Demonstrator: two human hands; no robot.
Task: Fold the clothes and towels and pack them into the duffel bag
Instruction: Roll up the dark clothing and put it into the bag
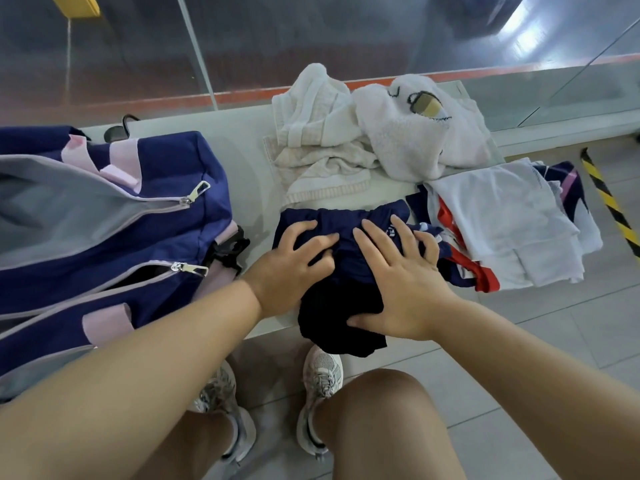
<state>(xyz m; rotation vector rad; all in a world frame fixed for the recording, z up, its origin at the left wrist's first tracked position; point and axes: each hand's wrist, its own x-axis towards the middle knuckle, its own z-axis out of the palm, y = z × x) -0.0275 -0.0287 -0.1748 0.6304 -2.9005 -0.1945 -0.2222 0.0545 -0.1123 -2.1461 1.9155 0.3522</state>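
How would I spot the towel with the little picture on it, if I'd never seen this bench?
Start at the white bench and skip the navy duffel bag on its left. At the far right of the pale pile lies the fluffy white towel. Unlike the ribbed cream towel beside it, it carries a stitched cup design.

pale bench (249, 140) against glass wall (311, 36); grey tiled floor (561, 341); yellow-black hazard strip (609, 199) right.
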